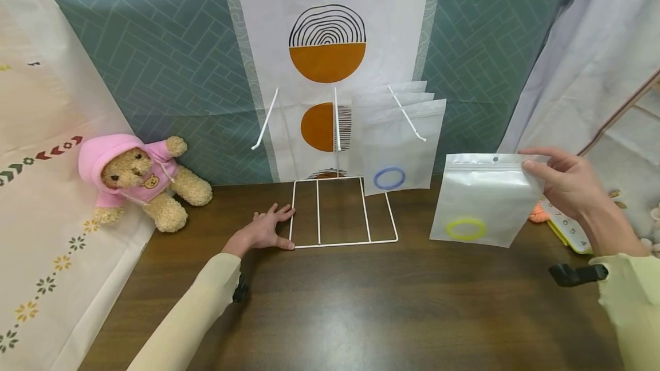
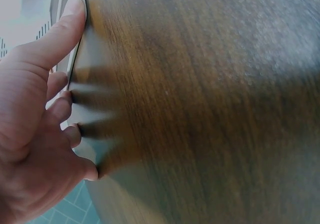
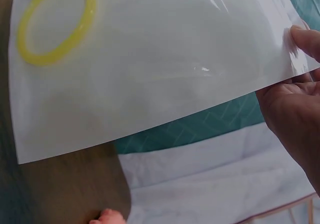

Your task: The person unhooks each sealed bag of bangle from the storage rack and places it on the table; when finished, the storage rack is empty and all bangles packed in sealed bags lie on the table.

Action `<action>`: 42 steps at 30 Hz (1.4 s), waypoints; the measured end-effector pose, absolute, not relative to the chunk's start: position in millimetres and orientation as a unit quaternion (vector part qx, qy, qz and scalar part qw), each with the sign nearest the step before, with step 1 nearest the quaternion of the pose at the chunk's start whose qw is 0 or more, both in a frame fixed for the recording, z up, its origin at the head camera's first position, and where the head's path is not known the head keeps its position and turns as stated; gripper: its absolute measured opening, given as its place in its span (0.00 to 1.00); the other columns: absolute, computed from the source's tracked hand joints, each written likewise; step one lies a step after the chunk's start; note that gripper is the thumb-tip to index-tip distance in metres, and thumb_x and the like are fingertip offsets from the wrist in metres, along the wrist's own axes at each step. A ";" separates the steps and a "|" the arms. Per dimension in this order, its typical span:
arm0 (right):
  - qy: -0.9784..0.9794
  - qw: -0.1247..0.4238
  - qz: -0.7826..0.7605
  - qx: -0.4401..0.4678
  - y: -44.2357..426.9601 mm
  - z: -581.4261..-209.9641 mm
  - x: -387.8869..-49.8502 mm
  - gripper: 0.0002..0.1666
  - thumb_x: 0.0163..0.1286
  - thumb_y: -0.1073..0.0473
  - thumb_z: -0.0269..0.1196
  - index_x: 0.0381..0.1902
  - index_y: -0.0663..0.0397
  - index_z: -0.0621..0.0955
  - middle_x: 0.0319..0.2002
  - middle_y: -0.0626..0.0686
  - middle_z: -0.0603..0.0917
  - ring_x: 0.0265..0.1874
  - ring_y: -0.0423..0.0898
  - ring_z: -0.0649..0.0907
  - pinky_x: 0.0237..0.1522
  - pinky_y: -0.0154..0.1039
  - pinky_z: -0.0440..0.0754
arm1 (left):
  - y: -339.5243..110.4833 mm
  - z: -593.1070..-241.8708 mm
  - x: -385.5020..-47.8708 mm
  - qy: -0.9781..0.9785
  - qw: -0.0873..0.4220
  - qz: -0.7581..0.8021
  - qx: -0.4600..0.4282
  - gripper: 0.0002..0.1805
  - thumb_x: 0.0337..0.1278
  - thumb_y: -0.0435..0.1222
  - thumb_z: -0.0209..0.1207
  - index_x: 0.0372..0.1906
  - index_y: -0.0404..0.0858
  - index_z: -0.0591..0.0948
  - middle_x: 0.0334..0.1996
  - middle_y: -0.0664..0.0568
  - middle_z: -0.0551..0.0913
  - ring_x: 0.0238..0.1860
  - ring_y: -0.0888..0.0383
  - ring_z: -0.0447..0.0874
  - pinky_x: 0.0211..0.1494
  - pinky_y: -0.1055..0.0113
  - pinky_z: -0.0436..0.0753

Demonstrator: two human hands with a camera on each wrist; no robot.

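My right hand (image 1: 572, 182) pinches the upper right corner of a frosted zip bag (image 1: 484, 193), thumb in front. Through the bag's lower part shows a yellow ring (image 3: 56, 24). A small round hole is punched in its top edge. My left hand (image 1: 265, 229), fingers spread, rests at the left end of a white wire rack (image 1: 344, 244), its thumb touching the front corner. Three bare-ended prongs stick out from the rack. Several similar bags hang on the right prong (image 1: 407, 113); the front one (image 1: 402, 136) has a blue ring (image 1: 389, 178) inside.
A teddy bear (image 1: 139, 179) in a pink hoodie leans at the left wall. Behind the right hand lie an orange item (image 1: 538, 213) and a yellow-edged board with numbers (image 1: 567, 228). A patterned cloth (image 1: 180, 44) covers the back wall; the brown table (image 1: 330, 308) reaches forward.
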State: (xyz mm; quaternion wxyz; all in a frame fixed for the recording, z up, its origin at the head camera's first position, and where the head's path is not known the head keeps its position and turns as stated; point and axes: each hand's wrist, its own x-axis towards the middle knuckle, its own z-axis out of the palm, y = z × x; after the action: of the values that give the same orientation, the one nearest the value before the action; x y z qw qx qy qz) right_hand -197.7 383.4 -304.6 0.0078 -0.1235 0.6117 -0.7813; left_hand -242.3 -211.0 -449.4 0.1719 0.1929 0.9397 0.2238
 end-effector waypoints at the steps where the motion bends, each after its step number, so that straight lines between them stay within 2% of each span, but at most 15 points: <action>1: 0.603 0.014 -0.788 -0.126 385.1 -306.9 -199.5 0.20 0.73 0.79 0.52 0.52 0.61 0.86 0.39 0.55 0.87 0.35 0.48 0.88 0.33 0.40 0.86 | -211.5 -449.3 -242.0 0.940 0.172 0.224 0.192 0.56 0.46 0.54 0.75 0.78 0.38 0.60 0.78 0.41 0.52 0.76 0.32 0.40 0.68 0.28 0.39; 7: 0.596 0.022 -0.794 -0.112 392.1 -317.8 -210.9 0.20 0.74 0.77 0.52 0.52 0.60 0.86 0.41 0.54 0.88 0.35 0.48 0.87 0.33 0.39 0.86 | -215.2 -448.7 -241.5 0.941 0.173 0.223 0.189 0.56 0.47 0.53 0.75 0.78 0.39 0.60 0.78 0.42 0.52 0.76 0.33 0.39 0.68 0.28 0.38; 10: 0.613 0.006 -0.786 -0.085 393.5 -321.2 -219.4 0.19 0.73 0.75 0.55 0.51 0.57 0.87 0.41 0.52 0.86 0.35 0.46 0.87 0.33 0.38 0.85 | -216.2 -448.2 -241.7 0.941 0.174 0.223 0.187 0.56 0.47 0.53 0.75 0.78 0.39 0.60 0.78 0.42 0.52 0.77 0.33 0.39 0.68 0.28 0.38; 13: 0.645 -0.008 -0.763 -0.041 395.2 -321.3 -229.1 0.15 0.72 0.71 0.60 0.49 0.52 0.88 0.43 0.47 0.82 0.36 0.42 0.85 0.33 0.35 0.85 | -216.1 -447.9 -241.8 0.941 0.176 0.222 0.186 0.56 0.47 0.53 0.74 0.78 0.40 0.60 0.78 0.42 0.52 0.77 0.33 0.39 0.69 0.29 0.38; 17: 0.687 -0.008 -0.726 0.012 398.9 -318.2 -242.8 0.13 0.69 0.64 0.66 0.47 0.43 0.90 0.42 0.47 0.75 0.35 0.38 0.83 0.34 0.32 0.84 | -215.0 -447.5 -241.2 0.942 0.176 0.220 0.185 0.56 0.48 0.53 0.74 0.78 0.40 0.60 0.79 0.43 0.52 0.77 0.34 0.39 0.69 0.29 0.38; 24: 0.705 -0.006 -0.708 0.046 405.8 -318.1 -257.8 0.12 0.66 0.60 0.69 0.46 0.39 0.90 0.46 0.48 0.70 0.36 0.36 0.81 0.34 0.31 0.83 | -212.3 -446.4 -242.6 0.942 0.174 0.215 0.191 0.55 0.48 0.53 0.74 0.79 0.41 0.59 0.79 0.45 0.52 0.77 0.35 0.38 0.69 0.29 0.38; 29: 0.775 -0.018 -0.628 0.070 407.2 -325.6 -266.2 0.10 0.64 0.49 0.71 0.43 0.25 0.88 0.41 0.47 0.66 0.31 0.37 0.72 0.28 0.29 0.76 | -213.3 -444.8 -243.0 0.942 0.173 0.216 0.192 0.55 0.49 0.52 0.74 0.78 0.41 0.60 0.79 0.45 0.52 0.77 0.36 0.38 0.69 0.29 0.38; 34: 0.821 -0.003 -0.568 0.068 404.8 -335.1 -277.3 0.11 0.66 0.43 0.68 0.46 0.18 0.85 0.45 0.43 0.66 0.38 0.40 0.68 0.31 0.28 0.75 | -214.6 -445.2 -242.6 0.942 0.172 0.214 0.193 0.55 0.48 0.53 0.74 0.78 0.40 0.60 0.79 0.44 0.52 0.77 0.35 0.39 0.68 0.28 0.39; 36: 0.835 0.008 -0.547 0.062 403.9 -338.0 -282.2 0.12 0.67 0.41 0.66 0.48 0.17 0.84 0.48 0.44 0.68 0.42 0.42 0.67 0.34 0.29 0.77 | -214.4 -445.6 -242.5 0.942 0.170 0.212 0.196 0.55 0.48 0.53 0.74 0.78 0.40 0.60 0.79 0.44 0.52 0.77 0.35 0.39 0.68 0.28 0.40; 38: 0.857 0.010 -0.512 0.056 404.0 -340.5 -287.2 0.12 0.69 0.38 0.63 0.49 0.18 0.82 0.47 0.47 0.69 0.39 0.44 0.69 0.31 0.32 0.77 | -213.6 -445.9 -242.3 0.942 0.172 0.213 0.194 0.55 0.48 0.52 0.74 0.78 0.40 0.60 0.79 0.44 0.52 0.77 0.35 0.39 0.68 0.28 0.39; 40: 0.885 0.015 -0.464 0.047 405.2 -342.9 -292.3 0.19 0.69 0.34 0.61 0.55 0.24 0.81 0.48 0.51 0.71 0.40 0.47 0.69 0.31 0.35 0.76 | -212.4 -446.6 -242.2 0.941 0.176 0.214 0.192 0.55 0.49 0.52 0.74 0.79 0.41 0.59 0.79 0.45 0.51 0.77 0.36 0.38 0.69 0.29 0.39; 42: 0.901 0.024 -0.430 0.041 407.5 -345.8 -297.3 0.28 0.70 0.32 0.58 0.62 0.33 0.79 0.52 0.57 0.71 0.44 0.53 0.69 0.36 0.41 0.77 | -210.9 -447.2 -242.0 0.941 0.182 0.212 0.191 0.55 0.49 0.52 0.74 0.79 0.42 0.59 0.79 0.45 0.51 0.77 0.36 0.38 0.69 0.29 0.38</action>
State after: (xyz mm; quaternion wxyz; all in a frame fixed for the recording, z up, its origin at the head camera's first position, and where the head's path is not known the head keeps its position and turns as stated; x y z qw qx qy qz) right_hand -297.3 407.5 -345.8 0.0241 0.0405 0.9015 -0.4302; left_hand -242.0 -210.9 -447.2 0.1815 0.1910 0.9412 0.2116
